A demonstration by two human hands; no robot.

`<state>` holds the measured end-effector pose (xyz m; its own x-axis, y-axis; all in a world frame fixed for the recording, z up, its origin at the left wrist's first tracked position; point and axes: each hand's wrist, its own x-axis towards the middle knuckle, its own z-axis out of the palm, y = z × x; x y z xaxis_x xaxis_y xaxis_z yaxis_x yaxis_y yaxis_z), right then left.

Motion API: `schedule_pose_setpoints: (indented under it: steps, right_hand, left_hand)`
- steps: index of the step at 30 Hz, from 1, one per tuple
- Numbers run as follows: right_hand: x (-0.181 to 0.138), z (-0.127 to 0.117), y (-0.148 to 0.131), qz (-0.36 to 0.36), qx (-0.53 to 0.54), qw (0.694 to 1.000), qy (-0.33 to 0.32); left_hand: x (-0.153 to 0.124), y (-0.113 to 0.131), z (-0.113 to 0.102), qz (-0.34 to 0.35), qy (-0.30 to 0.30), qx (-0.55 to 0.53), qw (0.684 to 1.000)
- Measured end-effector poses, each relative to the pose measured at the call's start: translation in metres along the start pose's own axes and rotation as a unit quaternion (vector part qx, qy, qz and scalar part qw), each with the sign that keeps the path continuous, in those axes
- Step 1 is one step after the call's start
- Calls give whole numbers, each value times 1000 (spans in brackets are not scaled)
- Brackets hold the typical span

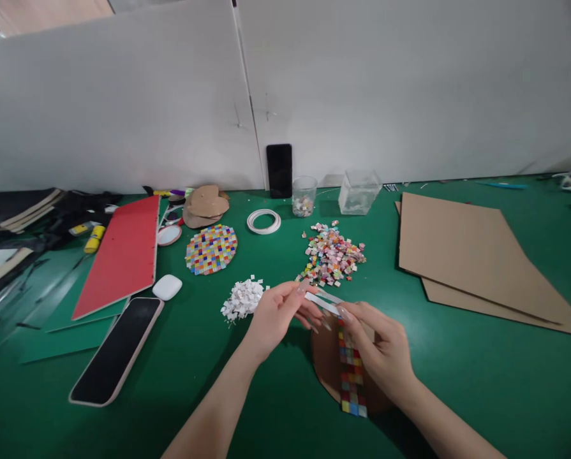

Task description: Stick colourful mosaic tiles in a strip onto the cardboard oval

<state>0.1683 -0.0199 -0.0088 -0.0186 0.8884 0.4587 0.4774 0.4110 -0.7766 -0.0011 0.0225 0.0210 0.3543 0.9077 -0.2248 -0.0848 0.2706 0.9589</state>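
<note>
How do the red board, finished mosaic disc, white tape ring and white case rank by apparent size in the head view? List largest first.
1. red board
2. finished mosaic disc
3. white tape ring and white case: look alike, unranked.

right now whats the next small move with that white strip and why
Probably lower the white strip onto the brown card beside the tile column. The left hand and right hand pinch it just above the card, whose surface beside the tiles is bare.

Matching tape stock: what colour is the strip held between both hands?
White strip; head view shows it.
</note>
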Motion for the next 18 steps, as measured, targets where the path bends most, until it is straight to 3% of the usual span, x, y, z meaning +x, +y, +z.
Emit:
schedule_pose_setpoints:
  steps: [13, 18]
  right_hand:
    - [2, 0, -1, 7, -11, 1000, -20]
    - [3, 0, -2, 19, -15, 999, -22]
  left_hand:
    - [-2, -2, 7, 51, 46, 10, 998]
    - [-2, -2, 6, 39, 41, 14, 998]
